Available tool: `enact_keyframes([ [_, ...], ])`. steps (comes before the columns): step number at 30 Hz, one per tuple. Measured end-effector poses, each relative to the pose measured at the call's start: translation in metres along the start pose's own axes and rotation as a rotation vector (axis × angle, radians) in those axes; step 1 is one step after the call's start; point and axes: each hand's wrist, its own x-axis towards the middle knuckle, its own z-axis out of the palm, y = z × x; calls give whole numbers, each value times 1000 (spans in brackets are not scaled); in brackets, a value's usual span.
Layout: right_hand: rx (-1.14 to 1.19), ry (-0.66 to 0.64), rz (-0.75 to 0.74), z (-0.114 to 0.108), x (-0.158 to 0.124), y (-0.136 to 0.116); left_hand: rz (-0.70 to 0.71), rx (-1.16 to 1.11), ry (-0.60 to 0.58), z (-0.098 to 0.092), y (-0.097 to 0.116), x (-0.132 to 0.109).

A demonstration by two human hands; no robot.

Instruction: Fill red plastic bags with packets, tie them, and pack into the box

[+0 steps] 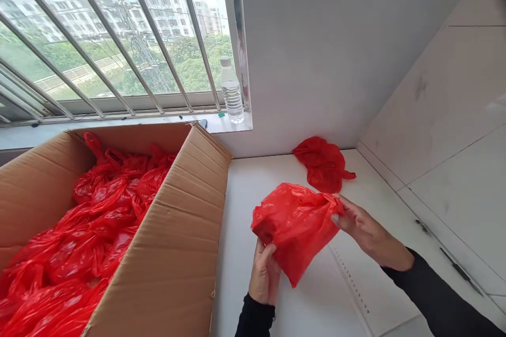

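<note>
A red plastic bag (296, 226) is held up above the white table (245, 284), spread between my two hands. My left hand (264, 271) grips its lower left side, thumb in front and the other fingers partly hidden behind the plastic. At the bag's upper right corner, my right hand (361, 226) pinches the gathered edge between thumb and fingers. What the bag contains, if anything, cannot be seen. Just behind it, another crumpled red plastic bag (322, 163) lies on the table near the wall.
On the left stands an open cardboard box (185, 221) with several knotted red bags (106, 210) inside. A water bottle (232, 92) stands on the windowsill by the barred window. A notebook (367, 279) lies under my right arm, and a pen (460, 270) rests along the tiled wall.
</note>
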Motion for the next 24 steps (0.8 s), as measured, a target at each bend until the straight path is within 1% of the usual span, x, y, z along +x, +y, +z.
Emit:
enact_keyframes([
  [2, -31, 10, -17, 7, -9, 6, 43, 37, 46, -18, 1, -18],
  [3, -58, 18, -28, 11, -13, 7, 80, 65, 64, -25, 3, -29],
  [5, -131, 1, -53, 18, -20, 9, 168, 161, 66, -28, 12, -49],
  [8, -244, -68, -88, 31, -27, 7, 275, 432, -5, -16, 29, -70],
  [10, -283, -103, -106, 36, -29, 5, 351, 671, -41, -6, 37, -74],
  [11, -292, -98, -111, 37, -30, 5, 390, 774, -37, -3, 40, -74],
  [12, -291, -65, -114, 36, -32, 7, 423, 846, -3, -3, 42, -72],
  [13, -278, -2, -113, 33, -34, 9, 440, 876, 57, -5, 43, -70],
  [16, -194, 258, -69, 18, -42, 19, 442, 801, 300, -14, 45, -69],
  [17, -174, 297, -46, 14, -45, 22, 459, 793, 343, -15, 45, -70],
  [18, -173, 291, -21, 11, -48, 24, 498, 819, 354, -14, 46, -72],
  [20, -242, 206, 26, 13, -53, 24, 631, 961, 305, -6, 48, -78],
  [22, -362, 146, 54, 21, -55, 18, 792, 1161, 196, 6, 50, -81],
  [24, -463, 129, 57, 30, -55, 9, 915, 1312, 75, 15, 54, -82],
])
